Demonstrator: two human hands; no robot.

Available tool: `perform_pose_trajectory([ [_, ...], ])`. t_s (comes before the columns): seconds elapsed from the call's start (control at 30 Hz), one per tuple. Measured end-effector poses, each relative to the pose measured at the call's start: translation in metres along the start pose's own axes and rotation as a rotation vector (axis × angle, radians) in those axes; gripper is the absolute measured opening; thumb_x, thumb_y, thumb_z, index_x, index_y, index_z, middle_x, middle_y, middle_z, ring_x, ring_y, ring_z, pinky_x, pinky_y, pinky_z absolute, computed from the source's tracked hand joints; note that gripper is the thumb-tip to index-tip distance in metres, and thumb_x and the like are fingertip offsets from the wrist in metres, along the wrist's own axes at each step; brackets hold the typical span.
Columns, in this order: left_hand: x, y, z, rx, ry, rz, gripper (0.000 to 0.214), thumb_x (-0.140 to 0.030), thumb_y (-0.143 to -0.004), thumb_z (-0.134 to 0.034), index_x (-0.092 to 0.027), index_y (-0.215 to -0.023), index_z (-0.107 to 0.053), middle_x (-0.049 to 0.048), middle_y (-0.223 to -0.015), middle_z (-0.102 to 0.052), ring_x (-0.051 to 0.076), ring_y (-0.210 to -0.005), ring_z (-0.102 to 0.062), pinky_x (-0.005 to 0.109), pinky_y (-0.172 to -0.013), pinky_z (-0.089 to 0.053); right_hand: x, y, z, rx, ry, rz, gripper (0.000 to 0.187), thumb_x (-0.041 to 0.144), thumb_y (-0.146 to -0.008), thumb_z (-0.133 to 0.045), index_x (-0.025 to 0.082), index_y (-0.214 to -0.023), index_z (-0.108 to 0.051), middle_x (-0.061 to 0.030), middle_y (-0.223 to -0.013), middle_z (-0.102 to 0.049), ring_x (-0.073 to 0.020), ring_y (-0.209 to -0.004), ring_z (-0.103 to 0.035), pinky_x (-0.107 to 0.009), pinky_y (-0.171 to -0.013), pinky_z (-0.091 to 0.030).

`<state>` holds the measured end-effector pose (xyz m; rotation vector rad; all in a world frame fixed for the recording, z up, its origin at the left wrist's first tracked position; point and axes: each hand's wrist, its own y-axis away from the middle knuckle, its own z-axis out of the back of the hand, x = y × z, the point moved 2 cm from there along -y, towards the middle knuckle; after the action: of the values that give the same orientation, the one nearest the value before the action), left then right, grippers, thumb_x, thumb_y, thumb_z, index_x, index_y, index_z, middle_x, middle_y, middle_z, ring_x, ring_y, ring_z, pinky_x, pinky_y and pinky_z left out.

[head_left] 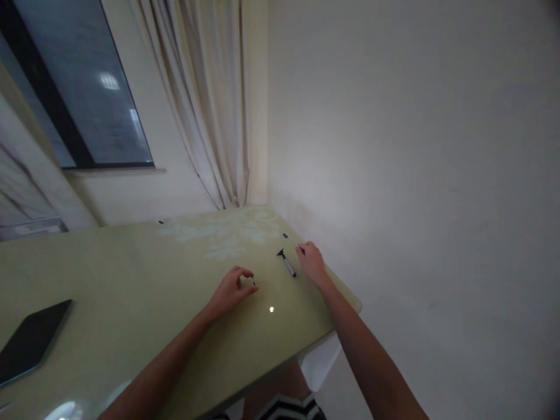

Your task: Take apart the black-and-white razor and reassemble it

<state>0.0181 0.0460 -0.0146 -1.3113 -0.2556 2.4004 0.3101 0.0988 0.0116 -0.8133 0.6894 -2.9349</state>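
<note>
The trouble I'd expect from my remote seat is a dropped part: the left hand [231,290] grips a tiny dark piece with a light edge [253,280] by its ends, between thumb and forefinger, so a slight slip or an uneven squeeze could flick it onto the glossy yellow-green desk [175,309] with its pale floral print. A surface that smooth may let it skid, and I judge the near edge close enough to lose it over. Another small black piece [285,235] lies by the wall-side edge, just beyond the right hand [311,261], where a careless knuckle might push it off. The slim black-and-grey razor with a T-shaped head [287,263] lies flat on the desk between the two hands, touched by neither, and could roll if a wrist brushed it. As for spread, I see the left thumb and forefinger curved into a C, parted only by the width of that piece. The right hand has its fingers bent and drawn together near the desk's edge; something pale may show at its fingertips, but I cannot tell whether it is grasping anything.
</note>
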Motion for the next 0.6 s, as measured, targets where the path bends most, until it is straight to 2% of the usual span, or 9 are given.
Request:
perform_pose_trajectory([
  [0.1, -0.007, -0.024, -0.022, 0.097, -0.186, 0.034, 0.033, -0.034, -0.078, -0.076, -0.021, -0.108, -0.074, 0.0084, -0.107, -0.070, 0.019, -0.078, -0.063, 0.032, -0.075, -0.047, -0.014, 0.012, -0.004, -0.002, 0.044, -0.063, 0.027, 0.026, -0.099, -0.057, 0.019, -0.088, -0.080, -0.0103, -0.087, -0.070, -0.0198, -0.075, -0.061, -0.029, -0.067, -0.035],
  [0.2, -0.014, -0.048, -0.044, 0.075, -0.352, 0.154, 0.036, -0.034, -0.082, -0.073, -0.022, -0.116, -0.073, 0.0101, -0.114, -0.072, 0.025, -0.097, -0.067, 0.037, -0.086, -0.045, -0.017, 0.017, -0.011, 0.014, 0.047, -0.067, 0.024, 0.025, -0.097, -0.061, 0.018, -0.086, -0.080, -0.0095, -0.083, -0.072, -0.0199, -0.076, -0.061, -0.028, -0.067, -0.036],
  [0.3, -0.017, -0.061, -0.060, 0.044, -0.399, 0.189, 0.037, -0.040, -0.088, -0.068, -0.024, -0.121, -0.071, 0.0098, -0.119, -0.071, 0.028, -0.111, -0.065, 0.041, -0.094, -0.042, -0.017, 0.016, -0.015, 0.049, 0.088, -0.069, 0.022, 0.022, -0.096, -0.061, 0.016, -0.087, -0.080, -0.0103, -0.088, -0.072, -0.0193, -0.079, -0.062, -0.027, -0.070, -0.037],
  [0.47, -0.015, -0.059, -0.063, 0.040, -0.440, 0.186, 0.042, -0.048, -0.089, -0.067, -0.025, -0.124, -0.071, 0.0087, -0.124, -0.070, 0.027, -0.114, -0.064, 0.040, -0.098, -0.040, -0.013, 0.016, -0.017, 0.093, 0.126, -0.123, 0.020, 0.018, -0.095, -0.060, 0.014, -0.096, -0.080, -0.0132, -0.097, -0.072, -0.0208, -0.089, -0.064, -0.027, -0.077, -0.040],
  [0.6, -0.014, -0.055, -0.058, 0.041, -0.454, 0.177, 0.046, -0.049, -0.088, -0.068, -0.025, -0.126, -0.070, 0.0084, -0.125, -0.069, 0.025, -0.111, -0.066, 0.039, -0.097, -0.041, -0.012, 0.017, -0.015, 0.019, 0.044, -0.156, 0.022, 0.024, -0.097, -0.061, 0.012, -0.106, -0.078, -0.0147, -0.106, -0.071, -0.0213, -0.092, -0.066, -0.027, -0.080, -0.043],
])
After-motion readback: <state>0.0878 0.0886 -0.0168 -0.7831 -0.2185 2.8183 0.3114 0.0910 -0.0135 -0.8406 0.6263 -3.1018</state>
